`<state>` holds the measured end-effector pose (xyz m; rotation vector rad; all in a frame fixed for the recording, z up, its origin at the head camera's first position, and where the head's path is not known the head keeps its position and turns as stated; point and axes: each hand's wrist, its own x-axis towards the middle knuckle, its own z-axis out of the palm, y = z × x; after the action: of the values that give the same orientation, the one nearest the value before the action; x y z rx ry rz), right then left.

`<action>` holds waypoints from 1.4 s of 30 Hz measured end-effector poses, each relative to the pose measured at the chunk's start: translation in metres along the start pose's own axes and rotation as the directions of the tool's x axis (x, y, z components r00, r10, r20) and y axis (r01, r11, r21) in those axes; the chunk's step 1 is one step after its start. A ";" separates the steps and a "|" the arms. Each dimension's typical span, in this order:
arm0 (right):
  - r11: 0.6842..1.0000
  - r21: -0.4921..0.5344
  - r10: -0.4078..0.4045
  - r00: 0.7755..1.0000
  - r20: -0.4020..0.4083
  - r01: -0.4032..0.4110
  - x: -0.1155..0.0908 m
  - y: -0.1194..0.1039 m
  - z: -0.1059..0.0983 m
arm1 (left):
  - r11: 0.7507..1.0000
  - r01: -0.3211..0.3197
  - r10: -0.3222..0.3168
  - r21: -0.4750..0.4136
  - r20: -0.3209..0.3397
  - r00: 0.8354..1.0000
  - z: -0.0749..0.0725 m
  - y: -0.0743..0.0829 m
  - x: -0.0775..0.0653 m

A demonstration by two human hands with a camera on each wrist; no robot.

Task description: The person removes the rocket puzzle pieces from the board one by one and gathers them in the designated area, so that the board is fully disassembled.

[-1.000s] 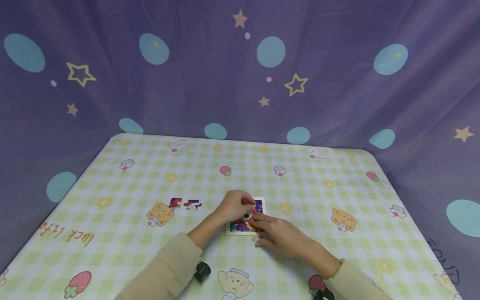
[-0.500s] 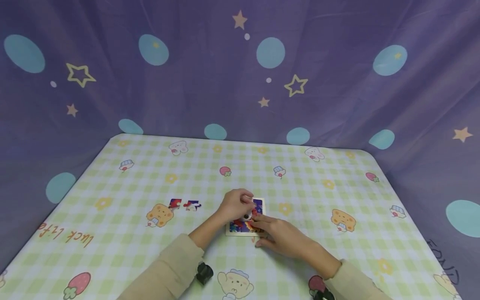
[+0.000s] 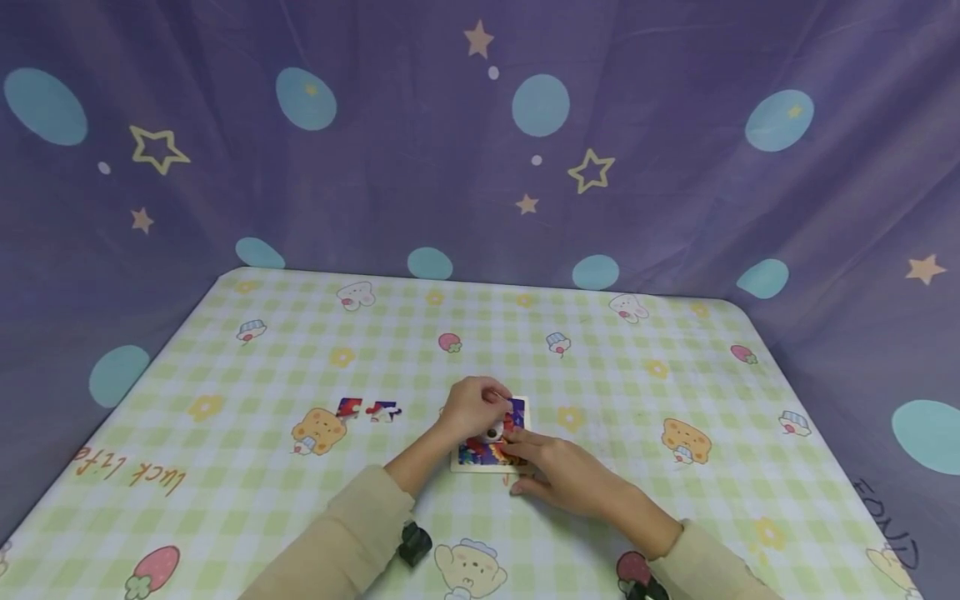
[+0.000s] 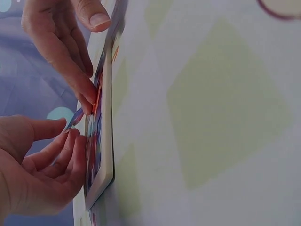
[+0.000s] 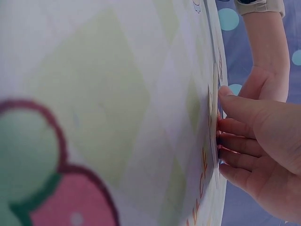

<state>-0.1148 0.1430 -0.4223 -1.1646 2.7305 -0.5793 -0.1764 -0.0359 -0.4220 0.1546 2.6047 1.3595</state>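
Note:
A small framed jigsaw puzzle (image 3: 480,454) with a colourful picture lies flat near the middle of the table. My left hand (image 3: 472,408) is over its far left part, pinching a puzzle piece (image 4: 74,118) between thumb and fingers. In the left wrist view that piece stands tilted just off the picture. From the right, my right hand (image 3: 566,475) rests its extended fingertips on the puzzle, with the thumb apart near the front edge. Both hands hide part of the picture. Two loose puzzle pieces, one red (image 3: 349,407) and one purple and white (image 3: 384,411), lie to the left.
A checked tablecloth (image 3: 600,533) with printed cartoon figures covers the table. Behind it hangs a purple curtain (image 3: 420,167) with stars and blue dots. Black wrist devices, one of them on the left wrist (image 3: 414,544), sit near the sleeves.
My left wrist and forearm have shifted slightly to the right, while the fingers stay over the puzzle. The right hand and the two loose pieces have hardly moved.

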 end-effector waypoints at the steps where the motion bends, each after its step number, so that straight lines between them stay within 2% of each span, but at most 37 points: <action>1: 1.000 0.004 0.001 1.000 0.002 -0.001 0.000 0.000 0.000 | 1.000 0.003 -0.003 -0.005 -0.005 1.000 0.001 0.000 0.000; 9: 1.000 0.006 -0.004 1.000 0.008 0.004 -0.001 0.000 0.000 | 0.999 0.005 -0.006 -0.036 -0.039 0.999 0.002 0.001 0.002; 14: 1.000 0.017 0.017 1.000 0.021 -0.017 0.000 0.000 -0.001 | 0.998 0.010 -0.013 -0.057 -0.052 0.999 -0.004 -0.006 0.004; 19: 1.000 0.020 0.020 1.000 0.022 -0.021 0.000 0.000 -0.001 | 0.999 0.008 -0.012 -0.049 -0.078 0.997 -0.017 -0.015 0.002; 27: 0.999 0.025 0.027 0.999 0.026 -0.027 -0.001 -0.001 -0.001 | 0.994 0.095 -0.099 -0.052 -0.095 0.990 -0.047 -0.034 -0.006; 35: 0.999 0.026 0.030 0.999 0.032 -0.031 -0.001 -0.002 -0.001 | 0.993 0.118 -0.119 -0.011 -0.124 0.985 -0.077 -0.048 -0.016; 42: 0.999 0.033 0.026 0.999 0.032 -0.027 -0.001 -0.003 -0.001 | 0.992 0.123 -0.119 0.020 -0.143 0.982 -0.092 -0.052 -0.021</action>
<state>-0.1122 0.1425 -0.4204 -1.1190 2.6944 -0.5956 -0.1765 -0.1427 -0.4106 -0.0993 2.6990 1.3375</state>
